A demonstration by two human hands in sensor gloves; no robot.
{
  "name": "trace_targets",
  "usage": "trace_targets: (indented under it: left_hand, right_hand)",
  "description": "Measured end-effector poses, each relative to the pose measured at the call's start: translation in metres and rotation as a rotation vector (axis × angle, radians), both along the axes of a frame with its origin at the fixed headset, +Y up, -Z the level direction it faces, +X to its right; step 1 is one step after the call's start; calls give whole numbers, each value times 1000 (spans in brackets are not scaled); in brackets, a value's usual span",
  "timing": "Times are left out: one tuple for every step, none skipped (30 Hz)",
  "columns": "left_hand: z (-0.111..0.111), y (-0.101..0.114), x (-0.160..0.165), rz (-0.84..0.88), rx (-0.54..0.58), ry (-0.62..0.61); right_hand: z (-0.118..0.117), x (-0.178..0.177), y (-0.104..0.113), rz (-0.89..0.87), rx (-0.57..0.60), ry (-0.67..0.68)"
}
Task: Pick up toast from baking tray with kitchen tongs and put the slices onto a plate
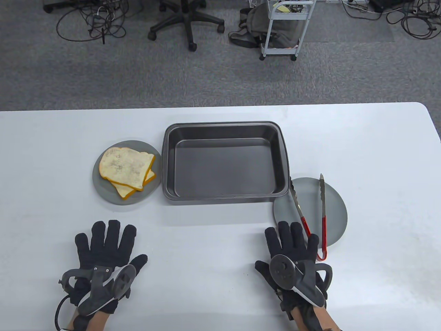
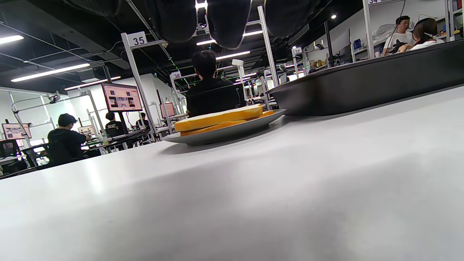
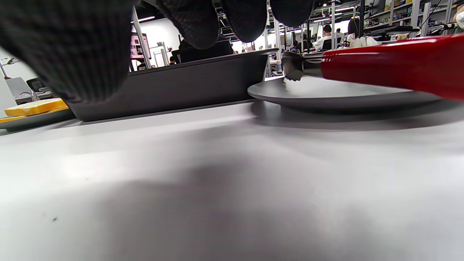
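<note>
Two toast slices [image 1: 127, 170] [image 2: 217, 119] lie stacked on the grey plate [image 1: 103, 191] left of the dark baking tray [image 1: 225, 196] [image 3: 174, 90], which holds nothing. Red-handled tongs [image 1: 323, 220] [image 3: 391, 63] lie spread across a second grey plate [image 1: 336, 207] [image 3: 326, 96] at the tray's right front corner. My left hand [image 1: 105, 246] lies flat on the table in front of the toast plate, fingers straight. Flat as well, my right hand [image 1: 293, 250] rests just left of the tongs' handles, its outer fingers close beside one red handle, gripping nothing.
The white table [image 1: 220, 224] ends at a far edge behind the tray, with grey carpet, an office chair base [image 1: 187, 24] and a white cart [image 1: 286, 27] beyond. People sit at workstations in the background of the wrist views.
</note>
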State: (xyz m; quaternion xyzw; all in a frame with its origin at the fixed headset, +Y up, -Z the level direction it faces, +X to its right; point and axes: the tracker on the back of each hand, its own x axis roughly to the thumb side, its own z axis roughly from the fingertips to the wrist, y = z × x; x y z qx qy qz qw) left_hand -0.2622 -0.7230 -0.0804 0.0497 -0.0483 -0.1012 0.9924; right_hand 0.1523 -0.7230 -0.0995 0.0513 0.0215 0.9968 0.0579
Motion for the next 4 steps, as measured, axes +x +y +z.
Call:
trace_targets:
  left_hand:
    - [0, 0, 0, 0, -1, 0]
    - [0, 0, 0, 1, -3, -1]
    - [0, 0, 0, 2, -3, -2]
    - [0, 0, 1, 1, -3, -3]
  right_hand:
    - [0, 0, 0, 0, -2, 0]
    - [0, 0, 0, -1, -4, -1]
    - [0, 0, 0, 0, -5, -1]
    - [0, 0, 0, 0, -6, -2]
